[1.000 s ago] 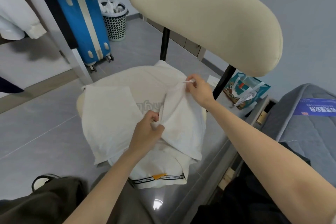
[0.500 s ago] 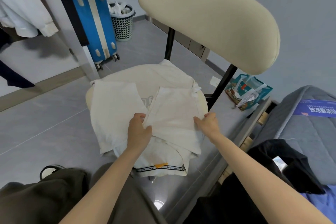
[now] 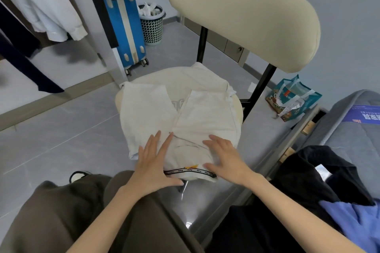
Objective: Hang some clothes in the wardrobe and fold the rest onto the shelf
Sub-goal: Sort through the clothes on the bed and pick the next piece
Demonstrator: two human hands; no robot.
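Cream garment (image 3: pixel 197 117) lies on the round seat of the chair (image 3: pixel 239 109), both side panels folded in toward the middle, a grey print showing in the gap between them. Its hem, with a black lettered band (image 3: pixel 190 171) and a small orange mark, hangs over the seat's near edge.

Behind the seat rises the padded cream backrest (image 3: pixel 246 14) on black posts. Left of the chair: white wardrobe frame (image 3: pixel 96 33) with a white garment (image 3: pixel 41 10) and dark clothes hanging, a blue suitcase (image 3: pixel 127 31), and a perforated bin (image 3: pixel 153 24) further back. Right of the chair: a teal printed bag (image 3: pixel 294 98) on the floor, then a grey bed (image 3: pixel 353 129) with dark clothes (image 3: pixel 308 172) and blue fabric (image 3: pixel 357 224) piled on it.

Left hand (image 3: pixel 153 162) lies flat, fingers spread and straight, on the garment's near left part, thumb at the hem. Right hand (image 3: pixel 224 156) lies flat likewise on the near right part, thumb by the lettered band. Neither hand grips; both press palm-down, nothing grasped.
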